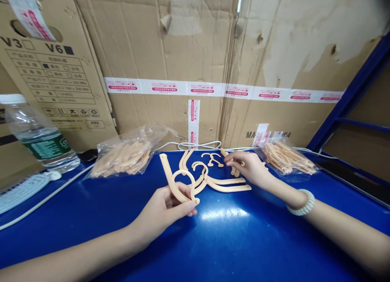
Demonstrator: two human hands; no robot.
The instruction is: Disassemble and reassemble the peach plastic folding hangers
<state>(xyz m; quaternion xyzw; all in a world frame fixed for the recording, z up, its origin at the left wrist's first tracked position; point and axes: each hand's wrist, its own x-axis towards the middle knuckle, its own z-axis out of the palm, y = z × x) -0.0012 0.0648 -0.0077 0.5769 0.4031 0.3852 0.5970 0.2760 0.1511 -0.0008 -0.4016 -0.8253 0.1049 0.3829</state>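
My left hand (175, 202) is closed around the lower end of a beige plastic hanger arm (167, 168) and a curved hook piece (192, 178), raised off the blue table. Just behind it lies a folding hanger (224, 185), its hook and spread arms joined in the middle. My right hand (245, 164) reaches to the back, its fingers pinched together among small beige pieces (234, 171); what they grip is hidden. Beside those fingers lies a small hook-shaped part with clips (211, 158). More curved hanger arms (185, 160) rest further left.
Clear bags of beige hanger parts stand at the left (123, 154) and right (288, 157). A water bottle (42, 139) and a pale blue object (24, 192) are at far left. White cable (45, 207) crosses the table; cardboard (170, 119) walls the back. A dark flat device (356, 180) lies right.
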